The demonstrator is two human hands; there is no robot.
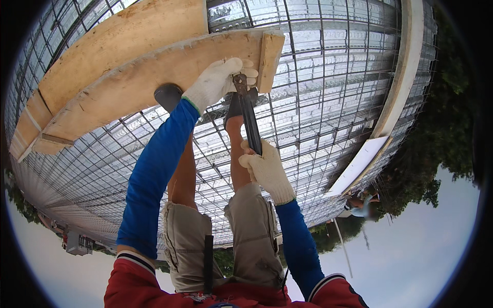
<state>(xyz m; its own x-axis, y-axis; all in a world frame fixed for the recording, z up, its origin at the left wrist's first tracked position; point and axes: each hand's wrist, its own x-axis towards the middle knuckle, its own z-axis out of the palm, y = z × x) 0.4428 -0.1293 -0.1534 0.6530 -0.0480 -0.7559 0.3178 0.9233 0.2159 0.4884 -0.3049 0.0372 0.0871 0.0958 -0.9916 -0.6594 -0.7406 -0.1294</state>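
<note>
My right hand (268, 167), in a white knit glove, is wrapped round the dark handles of pincers (249, 113). The rusty jaws point away from me and lie against the fingers of my left hand (222, 79). That hand is gloved too and curled in front of a long wooden panel (149, 77), close to the short wooden cleat (269, 61) at the panel's right end. Whatever sits between its fingers is hidden by the glove and the jaws.
A rebar grid (328, 87) spreads over shiny ribbed metal decking, and my dark shoes (168, 96) stand on it by the panel. Another plywood sheet (128, 38) lies beyond. A long timber (403, 72) and a white board (358, 167) lie right. Another person (361, 205) is farther off.
</note>
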